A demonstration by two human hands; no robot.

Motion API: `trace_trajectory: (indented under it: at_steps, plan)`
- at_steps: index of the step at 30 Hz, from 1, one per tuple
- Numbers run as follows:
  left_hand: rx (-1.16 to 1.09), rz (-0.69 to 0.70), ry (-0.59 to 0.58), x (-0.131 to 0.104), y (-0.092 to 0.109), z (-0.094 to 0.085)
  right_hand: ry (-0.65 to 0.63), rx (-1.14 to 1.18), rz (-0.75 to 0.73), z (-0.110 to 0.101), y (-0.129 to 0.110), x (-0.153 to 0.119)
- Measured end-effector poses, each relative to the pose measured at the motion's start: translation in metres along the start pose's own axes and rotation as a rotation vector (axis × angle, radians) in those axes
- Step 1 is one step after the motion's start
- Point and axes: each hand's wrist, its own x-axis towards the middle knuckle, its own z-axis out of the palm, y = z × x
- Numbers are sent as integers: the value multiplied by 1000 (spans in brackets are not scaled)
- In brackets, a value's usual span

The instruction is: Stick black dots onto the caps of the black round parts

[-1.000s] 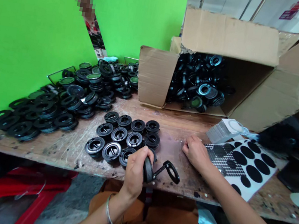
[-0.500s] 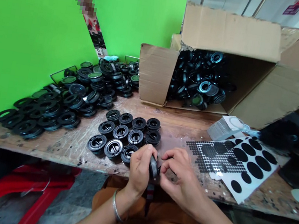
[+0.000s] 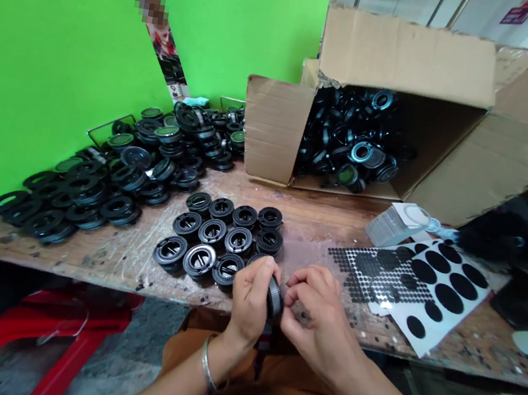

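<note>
My left hand point(image 3: 250, 299) is closed around a round black part point(image 3: 274, 298), held on edge above the front of the table. Just right of it, my right hand point(image 3: 314, 305) has its fingers curled, with thumb and index tips close to the part's face; anything between those tips is too small to make out. Beside my left hand, round black parts point(image 3: 212, 232) stand in rows, slotted centres up. To the right lie a sheet of small black dots point(image 3: 367, 274) and a white sheet with large black discs point(image 3: 448, 298).
A heap of black round parts point(image 3: 87, 189) covers the left of the wooden table point(image 3: 132, 267). An open cardboard box point(image 3: 274, 132) full of similar parts stands at the back. Near it sits a stack of white cards point(image 3: 392, 224). A red stool point(image 3: 86, 336) is below left.
My left hand has shifted slightly right and down with the black part, uncovering more of the row behind it. My right hand stays close to the part, its fingers slightly moved.
</note>
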Motion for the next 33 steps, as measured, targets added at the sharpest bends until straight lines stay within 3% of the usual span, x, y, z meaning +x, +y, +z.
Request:
trace_trajectory:
  at_steps: [7,10,13,15,16,18,21,24,28,33]
  plan:
    - [-80,-116,98,9,4,-6,-16,-260,-389,0,-4,-21]
    - [-156,-158,95,10,6,-8,-88,-305,-408,-6,-2,-25]
    - [-196,-148,88,9,7,-8,25,-173,-283,-22,23,-10]
    - [-204,-139,91,8,7,-8,147,-170,-92,-34,54,7]
    - [-204,-138,96,9,7,-8,148,-231,22,-38,72,17]
    - [-200,-140,103,9,6,-8,-14,-373,231,-40,107,33]
    - [-156,-106,92,10,4,-10,-203,-486,342,-34,143,48]
    - [-121,-75,78,10,2,-12,-257,-508,339,-24,156,53]
    - [-115,-59,66,12,-1,-14,-314,-546,337,-21,156,56]
    - [-111,-48,67,12,-3,-13,-279,-620,333,-16,151,56]
